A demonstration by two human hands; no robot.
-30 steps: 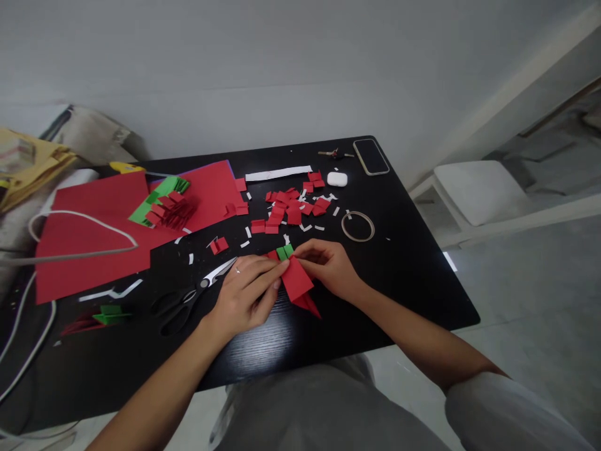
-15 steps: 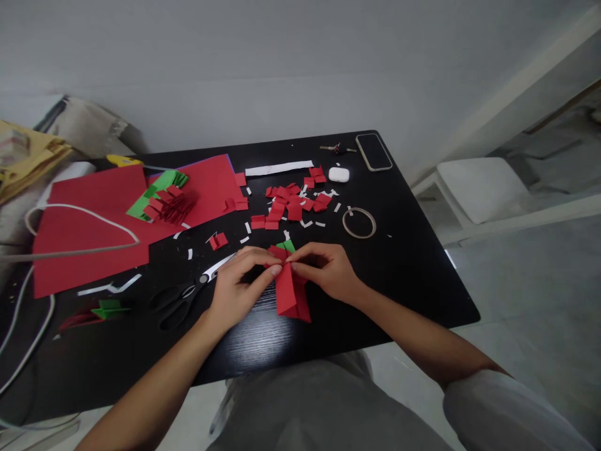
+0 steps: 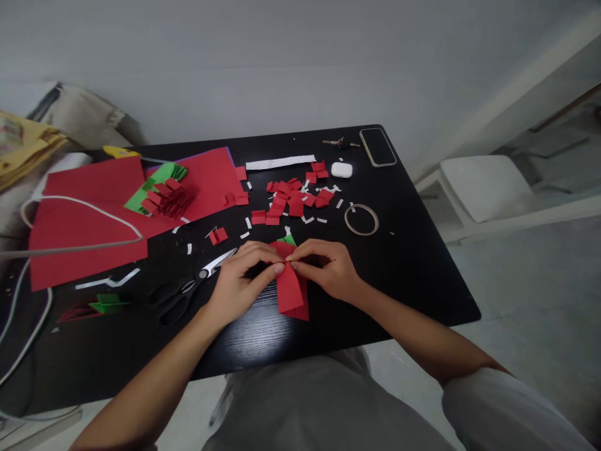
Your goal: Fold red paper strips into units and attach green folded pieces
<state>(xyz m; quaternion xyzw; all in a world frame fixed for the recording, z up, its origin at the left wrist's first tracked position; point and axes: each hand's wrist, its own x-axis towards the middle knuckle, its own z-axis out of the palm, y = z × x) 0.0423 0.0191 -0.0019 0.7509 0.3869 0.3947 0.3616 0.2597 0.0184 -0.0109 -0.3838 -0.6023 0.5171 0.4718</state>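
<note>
A folded red paper [image 3: 290,293] hangs toward the table's front edge, pinched at its upper part between my two hands. My left hand [image 3: 246,272] grips it from the left with thumb and forefinger. From the right, my right hand [image 3: 328,269] pinches the same paper, its fingertips almost touching the left ones. A green paper piece [image 3: 288,240] shows just behind the fingertips. Black-handled scissors [image 3: 188,287] lie beside my left hand, blades pointing to it. The exact fold under the fingertips is hidden.
Beyond the hands lie small red pieces [image 3: 295,205] and white scraps. Red sheets [image 3: 89,219] with folded green paper [image 3: 162,178] cover the left, crossed by a white cable [image 3: 94,199]. At right are a wire ring [image 3: 361,220], white case [image 3: 342,170], keys [image 3: 342,143] and phone [image 3: 378,148].
The lower flap of the held red paper has shifted and now lies flatter. Both hands keep their pinch in nearly the same place. The camera view has moved slightly.
</note>
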